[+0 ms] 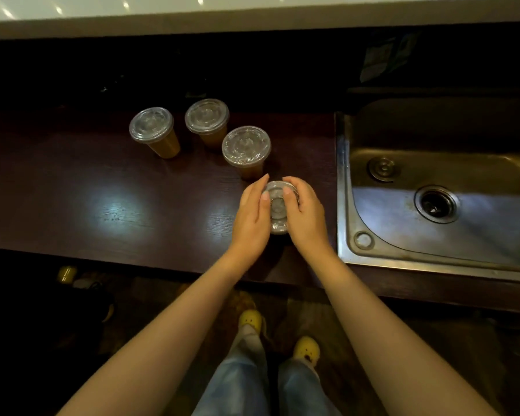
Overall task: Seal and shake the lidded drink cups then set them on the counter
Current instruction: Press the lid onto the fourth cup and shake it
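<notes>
A clear plastic cup (278,210) with a flat clear lid stands on the dark wooden counter (102,187) near its front edge. My left hand (251,217) lies against the cup's left side with its thumb on the lid. My right hand (305,216) covers the right side, its fingers curled over the far rim and its thumb on the lid. The cup's body is hidden under my hands. Three more lidded cups of amber drink stand behind: the nearest cup (246,148), the middle cup (207,117) and the left cup (152,127).
A steel sink (373,247) is set into the counter right of my hands, with a drain (437,204). A raised pale ledge (252,13) runs along the back. My legs and yellow slippers (306,349) are below the counter's front edge.
</notes>
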